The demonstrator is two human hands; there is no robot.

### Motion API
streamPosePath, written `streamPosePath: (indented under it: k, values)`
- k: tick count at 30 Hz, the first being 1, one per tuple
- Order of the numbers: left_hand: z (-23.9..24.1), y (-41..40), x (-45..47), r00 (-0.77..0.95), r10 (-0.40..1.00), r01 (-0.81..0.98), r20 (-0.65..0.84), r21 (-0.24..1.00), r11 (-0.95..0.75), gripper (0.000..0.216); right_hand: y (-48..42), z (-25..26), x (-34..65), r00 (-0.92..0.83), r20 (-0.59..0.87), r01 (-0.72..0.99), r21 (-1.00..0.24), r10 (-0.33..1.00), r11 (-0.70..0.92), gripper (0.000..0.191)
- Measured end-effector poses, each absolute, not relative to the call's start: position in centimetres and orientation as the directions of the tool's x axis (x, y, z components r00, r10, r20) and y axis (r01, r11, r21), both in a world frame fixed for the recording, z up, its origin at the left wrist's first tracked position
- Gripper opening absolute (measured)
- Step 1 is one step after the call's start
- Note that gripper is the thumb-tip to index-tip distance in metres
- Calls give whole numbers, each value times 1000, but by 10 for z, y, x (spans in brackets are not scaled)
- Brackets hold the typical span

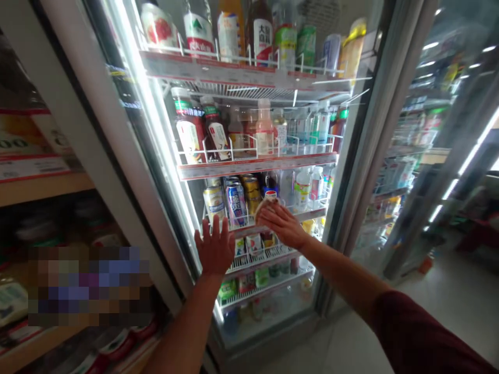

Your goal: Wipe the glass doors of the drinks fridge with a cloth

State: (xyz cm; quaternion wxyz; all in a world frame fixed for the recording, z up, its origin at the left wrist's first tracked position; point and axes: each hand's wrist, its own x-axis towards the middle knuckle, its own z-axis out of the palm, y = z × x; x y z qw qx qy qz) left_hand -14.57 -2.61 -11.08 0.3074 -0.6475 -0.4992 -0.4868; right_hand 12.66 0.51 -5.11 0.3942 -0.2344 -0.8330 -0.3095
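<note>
In the head view, a glass door point(249, 306) of a lit drinks cooler stands before me. My right hand point(286, 227) presses a pale, crumpled cloth point(260, 206) to the glass, in front of the shelf of cans. The palm and fingers cover much of the cloth. To its left, my left hand point(215, 249) is raised with fingers spread and nothing in it; whether it touches the glass I cannot tell. Behind the pane near it are a white-and-gold can point(214, 201) and a blue can point(236, 201).
Inside the cooler, a top shelf point(241, 70) and a second shelf point(257, 166) carry several bottles. A wooden rack point(47, 188) with packaged goods stands at the left. Another glass-fronted cooler point(409, 150) is to the right, above a pale floor point(362, 332).
</note>
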Motion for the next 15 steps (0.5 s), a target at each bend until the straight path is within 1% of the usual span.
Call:
streamPosePath:
  k: [1,3,4,5,6,7,9,11,12,13,14,15]
  values:
    - [-111,-26,-146,24,354,947,935,93,-309,58,10,-36,132,-532,831,671,297,162,679,74]
    - [-110,-26,-146,16,356,946,934,101,-309,60,23,4,141,-300,945,770,160,129,618,75]
    - [-110,-25,-146,21,350,946,937,95,-310,62,28,19,144,-178,979,807,87,100,584,75]
    - [-110,-25,-145,33,338,947,941,79,-312,66,31,26,145,-104,991,830,40,85,556,76]
    - [-110,-25,-145,53,322,949,945,53,-312,69,31,22,145,-70,994,846,15,83,534,76]
    - [-109,-25,-145,75,305,951,950,24,-308,73,27,7,144,-86,991,853,21,100,521,76]
    - [-108,-25,-145,107,275,957,956,-23,-290,80,13,-46,139,-252,947,837,111,197,536,72]
    - [-108,-26,-145,111,264,959,958,-34,-282,83,-2,-100,136,-480,824,761,221,301,610,63]
    - [-107,-26,-146,110,267,957,957,-29,-290,84,-6,-117,137,-545,775,727,247,320,640,60]
    - [-107,-26,-146,108,277,953,955,-20,-303,84,-7,-123,140,-578,754,703,265,313,660,57]
    - [-107,-26,-146,107,287,949,952,-11,-316,85,-4,-118,145,-578,760,696,270,297,665,55]
    - [-107,-26,-146,106,296,946,949,-5,-325,85,2,-104,151,-534,794,722,248,292,646,55]
